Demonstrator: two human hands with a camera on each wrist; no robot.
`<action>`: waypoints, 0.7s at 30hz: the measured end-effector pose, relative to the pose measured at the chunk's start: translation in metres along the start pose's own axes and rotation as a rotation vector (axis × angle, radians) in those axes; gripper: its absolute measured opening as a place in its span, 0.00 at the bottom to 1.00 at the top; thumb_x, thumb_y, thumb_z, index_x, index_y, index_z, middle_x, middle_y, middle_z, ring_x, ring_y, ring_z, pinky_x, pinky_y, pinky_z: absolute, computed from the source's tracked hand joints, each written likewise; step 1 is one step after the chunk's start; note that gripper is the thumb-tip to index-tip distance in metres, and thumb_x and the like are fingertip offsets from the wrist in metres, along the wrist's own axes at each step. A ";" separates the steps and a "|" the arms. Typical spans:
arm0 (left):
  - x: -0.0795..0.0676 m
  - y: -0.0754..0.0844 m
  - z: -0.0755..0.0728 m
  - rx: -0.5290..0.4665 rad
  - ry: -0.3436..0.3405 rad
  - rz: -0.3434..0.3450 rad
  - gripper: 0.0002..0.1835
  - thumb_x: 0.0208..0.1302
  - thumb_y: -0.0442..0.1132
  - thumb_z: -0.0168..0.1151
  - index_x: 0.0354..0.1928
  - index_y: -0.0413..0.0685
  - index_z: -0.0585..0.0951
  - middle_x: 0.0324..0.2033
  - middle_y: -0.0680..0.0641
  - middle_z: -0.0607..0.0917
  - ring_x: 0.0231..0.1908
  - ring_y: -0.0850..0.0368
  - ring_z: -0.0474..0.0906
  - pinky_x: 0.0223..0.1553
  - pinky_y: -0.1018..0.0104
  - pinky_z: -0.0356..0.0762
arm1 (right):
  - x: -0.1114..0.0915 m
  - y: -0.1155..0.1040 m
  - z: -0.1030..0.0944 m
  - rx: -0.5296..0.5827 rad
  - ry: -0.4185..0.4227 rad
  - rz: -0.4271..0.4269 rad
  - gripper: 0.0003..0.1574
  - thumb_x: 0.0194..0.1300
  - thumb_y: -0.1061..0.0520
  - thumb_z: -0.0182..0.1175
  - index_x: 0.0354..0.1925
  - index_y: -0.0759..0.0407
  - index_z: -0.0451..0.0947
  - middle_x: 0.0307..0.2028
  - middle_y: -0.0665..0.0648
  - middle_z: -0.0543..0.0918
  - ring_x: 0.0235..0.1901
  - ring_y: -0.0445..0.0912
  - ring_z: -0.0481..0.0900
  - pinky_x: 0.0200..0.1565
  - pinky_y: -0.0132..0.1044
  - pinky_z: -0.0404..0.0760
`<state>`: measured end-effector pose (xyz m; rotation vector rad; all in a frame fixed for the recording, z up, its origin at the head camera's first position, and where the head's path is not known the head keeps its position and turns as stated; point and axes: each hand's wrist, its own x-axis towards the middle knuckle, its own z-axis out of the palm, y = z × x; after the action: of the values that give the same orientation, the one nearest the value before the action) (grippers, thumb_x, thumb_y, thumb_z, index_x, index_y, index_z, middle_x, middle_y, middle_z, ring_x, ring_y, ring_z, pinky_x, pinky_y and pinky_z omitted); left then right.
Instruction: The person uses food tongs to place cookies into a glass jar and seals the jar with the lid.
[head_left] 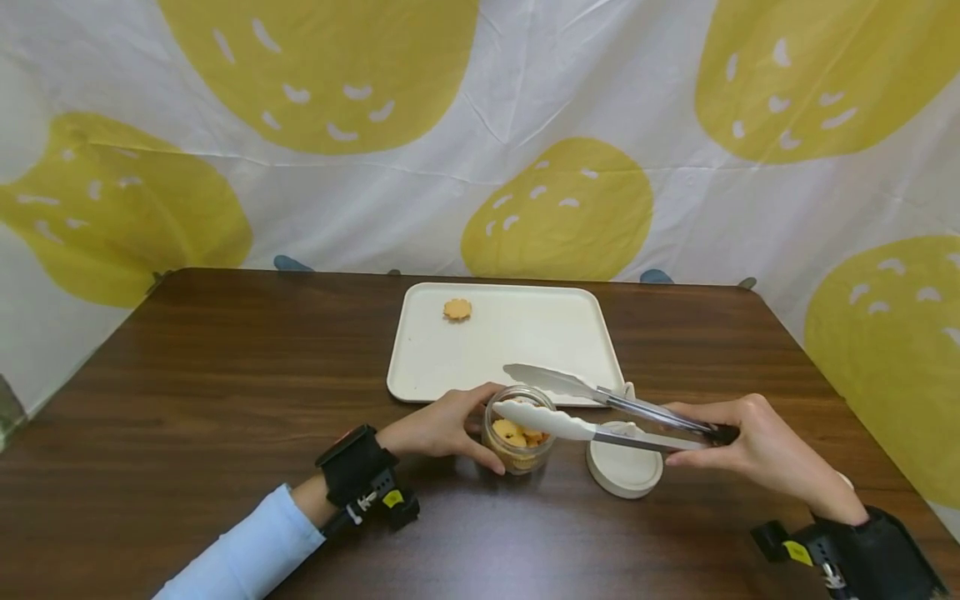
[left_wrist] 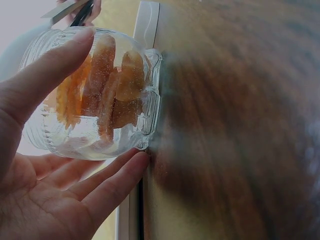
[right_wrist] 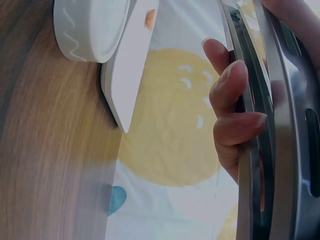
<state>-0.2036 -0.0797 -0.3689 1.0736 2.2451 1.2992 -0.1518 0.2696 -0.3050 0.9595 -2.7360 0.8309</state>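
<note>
My left hand [head_left: 442,425] holds a glass jar [head_left: 519,463] upright on the table, thumb on the near side and fingers on the far side. Through the clear wall, the left wrist view shows several golden cookies [left_wrist: 102,75] inside. In my right hand [head_left: 765,454] is a pair of metal tongs [head_left: 551,420] with pale scalloped tips, gripped near the hinged end. The tongs are spread apart. One tip hangs over the jar's mouth, the other reaches above the tray's near edge. Nothing shows between the tips.
Behind the jar lies a white rectangular tray [head_left: 540,325] with a single flower-shaped cookie [head_left: 457,309] near its far left corner. A round white lid [head_left: 626,472] sits on the brown wooden table [head_left: 225,400], right of the jar. A white cloth with yellow shapes [head_left: 558,208] hangs behind.
</note>
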 end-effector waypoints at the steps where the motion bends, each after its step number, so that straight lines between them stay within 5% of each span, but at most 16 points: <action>1: 0.000 0.000 0.000 0.004 0.001 -0.002 0.44 0.40 0.41 0.72 0.61 0.44 0.61 0.54 0.40 0.74 0.53 0.50 0.70 0.49 0.60 0.77 | 0.002 0.000 0.000 0.001 0.001 -0.006 0.28 0.43 0.49 0.68 0.44 0.58 0.79 0.33 0.57 0.87 0.29 0.37 0.78 0.25 0.26 0.76; 14: 0.001 0.003 -0.001 0.068 0.017 -0.017 0.45 0.39 0.43 0.73 0.60 0.42 0.61 0.54 0.38 0.74 0.52 0.49 0.71 0.49 0.59 0.77 | 0.027 0.005 0.008 0.018 0.049 0.017 0.27 0.44 0.50 0.69 0.44 0.59 0.80 0.26 0.52 0.85 0.19 0.35 0.69 0.16 0.28 0.69; 21: 0.000 0.003 -0.001 0.056 0.006 -0.003 0.44 0.40 0.44 0.72 0.61 0.43 0.61 0.54 0.39 0.75 0.51 0.49 0.71 0.50 0.59 0.76 | 0.041 0.013 0.017 0.004 0.038 0.077 0.30 0.43 0.45 0.68 0.44 0.59 0.80 0.26 0.53 0.85 0.21 0.38 0.71 0.19 0.31 0.72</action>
<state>-0.2032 -0.0794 -0.3661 1.0862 2.2993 1.2468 -0.1908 0.2469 -0.3131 0.8345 -2.7554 0.8576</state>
